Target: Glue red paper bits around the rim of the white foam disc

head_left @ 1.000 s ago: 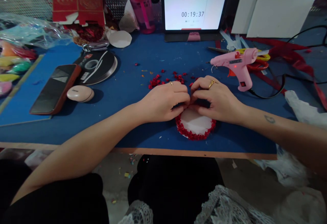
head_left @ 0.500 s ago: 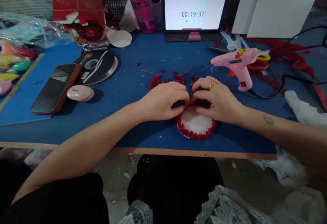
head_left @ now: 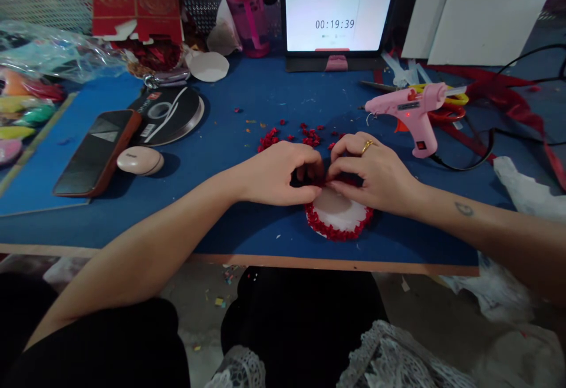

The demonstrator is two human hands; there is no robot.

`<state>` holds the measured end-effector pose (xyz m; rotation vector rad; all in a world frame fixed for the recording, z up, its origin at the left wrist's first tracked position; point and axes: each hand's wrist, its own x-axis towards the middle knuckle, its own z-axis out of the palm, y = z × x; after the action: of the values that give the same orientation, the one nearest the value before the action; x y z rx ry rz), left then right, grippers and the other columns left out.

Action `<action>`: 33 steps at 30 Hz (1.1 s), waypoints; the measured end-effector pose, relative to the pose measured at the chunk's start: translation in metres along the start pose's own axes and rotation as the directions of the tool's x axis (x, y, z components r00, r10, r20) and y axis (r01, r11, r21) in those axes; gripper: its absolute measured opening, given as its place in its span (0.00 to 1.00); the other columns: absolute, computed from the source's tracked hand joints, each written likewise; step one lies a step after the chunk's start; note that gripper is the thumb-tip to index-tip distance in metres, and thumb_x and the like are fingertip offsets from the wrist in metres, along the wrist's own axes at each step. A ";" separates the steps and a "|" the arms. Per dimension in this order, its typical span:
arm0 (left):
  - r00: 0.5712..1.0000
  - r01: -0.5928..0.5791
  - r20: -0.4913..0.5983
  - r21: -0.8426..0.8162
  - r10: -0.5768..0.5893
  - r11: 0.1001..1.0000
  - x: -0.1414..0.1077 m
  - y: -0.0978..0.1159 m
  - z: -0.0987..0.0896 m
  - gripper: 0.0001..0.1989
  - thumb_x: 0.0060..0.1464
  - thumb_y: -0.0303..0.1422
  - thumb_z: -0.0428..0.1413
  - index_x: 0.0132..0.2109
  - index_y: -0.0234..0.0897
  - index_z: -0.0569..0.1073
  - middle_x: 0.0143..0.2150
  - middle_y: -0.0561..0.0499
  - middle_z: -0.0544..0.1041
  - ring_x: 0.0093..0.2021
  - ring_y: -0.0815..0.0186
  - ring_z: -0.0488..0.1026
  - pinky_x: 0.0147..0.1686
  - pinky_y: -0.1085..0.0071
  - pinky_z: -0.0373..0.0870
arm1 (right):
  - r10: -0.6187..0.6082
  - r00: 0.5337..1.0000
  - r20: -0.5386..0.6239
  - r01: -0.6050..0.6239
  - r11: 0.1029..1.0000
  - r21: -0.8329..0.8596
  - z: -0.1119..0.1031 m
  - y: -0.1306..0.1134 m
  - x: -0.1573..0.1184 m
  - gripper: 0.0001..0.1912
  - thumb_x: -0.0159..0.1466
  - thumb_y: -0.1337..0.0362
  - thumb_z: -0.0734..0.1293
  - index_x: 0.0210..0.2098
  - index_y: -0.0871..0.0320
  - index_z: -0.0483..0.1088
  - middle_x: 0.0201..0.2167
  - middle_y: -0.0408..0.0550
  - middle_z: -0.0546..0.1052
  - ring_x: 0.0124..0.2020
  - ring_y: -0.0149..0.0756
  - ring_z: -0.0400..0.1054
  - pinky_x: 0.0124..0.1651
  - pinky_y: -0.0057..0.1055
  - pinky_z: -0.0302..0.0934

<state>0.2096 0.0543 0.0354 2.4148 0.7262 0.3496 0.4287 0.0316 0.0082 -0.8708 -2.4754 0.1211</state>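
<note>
A round white disc (head_left: 338, 214) lies flat near the table's front edge, with a ruffled border of small red pieces (head_left: 340, 234) around its visible rim. My left hand (head_left: 287, 173) is at the disc's upper left, thumb on the rim and fingers curled just beyond it. From the right, my right hand (head_left: 374, 170) pinches at the far rim, thumb and forefinger together on a tiny red piece mostly hidden by the fingers. Both hands cover the disc's far edge. Loose red pieces (head_left: 312, 135) lie scattered behind my hands.
To the right lies a pink hot glue gun (head_left: 415, 114), its light lit, cord trailing right. Scissors and red ribbon (head_left: 504, 102) are behind it. On the left are a phone (head_left: 95, 155), a pale rounded case (head_left: 139, 160) and a ribbon spool (head_left: 170, 117). A tablet (head_left: 338, 7) stands behind.
My left hand has shifted slightly left, and its thumb and forefinger have parted a little. The right hand stays almost in place. The tablet's timer has advanced.
</note>
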 end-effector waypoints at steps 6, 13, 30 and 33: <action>1.000 -0.014 0.003 0.096 0.014 0.995 0.000 0.001 0.005 0.07 0.46 0.32 0.58 0.34 0.35 0.72 0.33 0.51 0.74 0.32 0.67 0.70 0.33 0.73 0.66 | -0.036 0.999 -0.023 0.033 0.994 -0.101 0.000 -0.002 0.000 0.09 0.65 0.65 0.64 0.29 0.57 0.74 0.36 0.50 0.74 0.37 0.39 0.64 0.41 0.38 0.61; 1.000 -0.016 0.004 0.073 0.016 0.997 0.001 0.000 0.007 0.06 0.45 0.30 0.58 0.34 0.35 0.71 0.32 0.52 0.75 0.31 0.68 0.70 0.32 0.73 0.65 | -0.048 0.999 -0.012 0.046 0.990 -0.133 0.000 -0.003 0.001 0.10 0.65 0.65 0.64 0.29 0.58 0.74 0.36 0.51 0.74 0.37 0.40 0.64 0.39 0.38 0.61; 1.000 -0.002 0.019 0.070 0.000 0.998 0.000 0.000 0.006 0.07 0.46 0.30 0.58 0.34 0.34 0.71 0.32 0.52 0.72 0.31 0.68 0.68 0.32 0.73 0.64 | -0.006 1.000 0.025 0.009 0.988 -0.151 -0.004 -0.005 0.002 0.04 0.64 0.65 0.67 0.34 0.58 0.74 0.39 0.51 0.73 0.39 0.41 0.64 0.41 0.37 0.61; 0.999 0.003 0.036 0.077 -0.006 0.997 0.000 0.001 0.005 0.07 0.46 0.30 0.57 0.35 0.34 0.71 0.32 0.52 0.72 0.32 0.68 0.68 0.33 0.73 0.64 | -0.011 1.000 0.013 0.012 0.994 -0.112 -0.004 -0.004 0.002 0.04 0.64 0.65 0.67 0.34 0.58 0.74 0.38 0.50 0.73 0.40 0.41 0.65 0.43 0.38 0.61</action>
<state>0.2122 0.0517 0.0317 2.4850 0.7419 0.2792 0.4271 0.0292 0.0136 -0.9041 -2.5186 -0.0175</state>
